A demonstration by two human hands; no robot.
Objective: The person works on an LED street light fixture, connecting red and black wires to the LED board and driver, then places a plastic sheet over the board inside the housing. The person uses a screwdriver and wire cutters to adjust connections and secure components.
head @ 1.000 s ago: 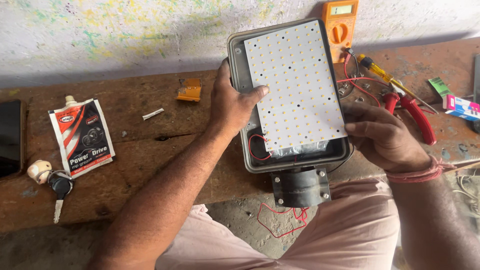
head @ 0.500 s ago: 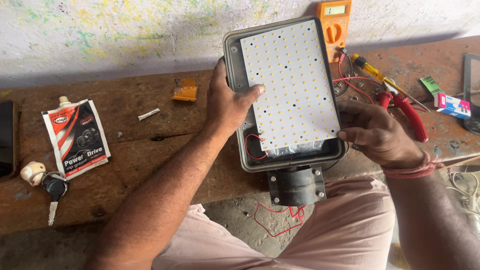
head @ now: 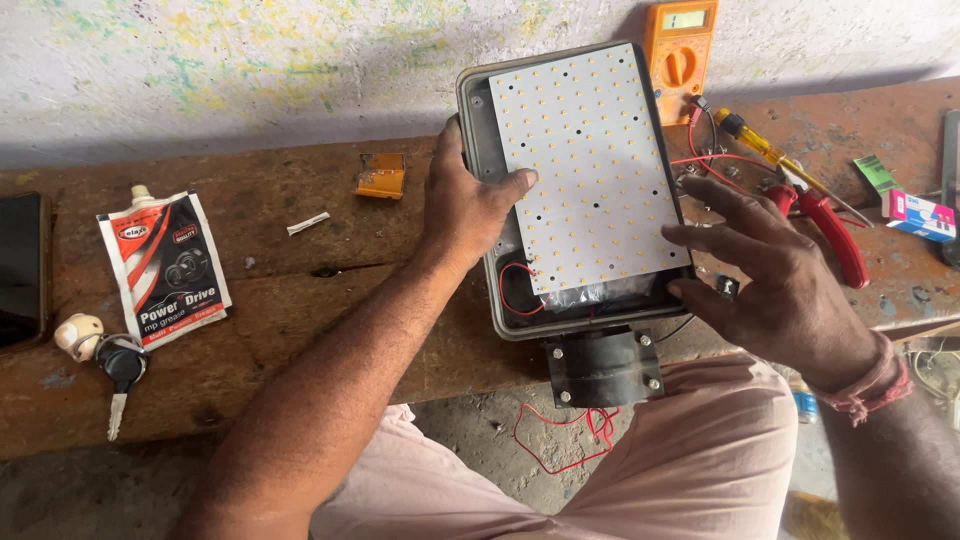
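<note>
A grey lamp housing (head: 478,140) lies on the wooden bench (head: 300,290), with a white board of small yellow diodes (head: 590,170) set in it. My left hand (head: 465,205) grips the housing's left rim, thumb on the board's left edge. My right hand (head: 765,275) is at the lower right corner, fingers spread, thumb touching the rim and fingertips near the board's right edge. Red wires (head: 512,290) show inside below the board. A black mounting bracket (head: 603,368) sticks out over the bench's front edge.
Behind the lamp stands an orange multimeter (head: 680,45). Right of it lie a yellow-handled screwdriver (head: 755,145), red-handled pliers (head: 830,230) and a small box (head: 918,215). On the left are a grease pouch (head: 165,265), a key (head: 120,375), a dark phone (head: 20,270) and an orange part (head: 382,175).
My right hand has loosened from the lamp's lower right edge and spread its fingers. The left hand keeps its hold on the left rim.
</note>
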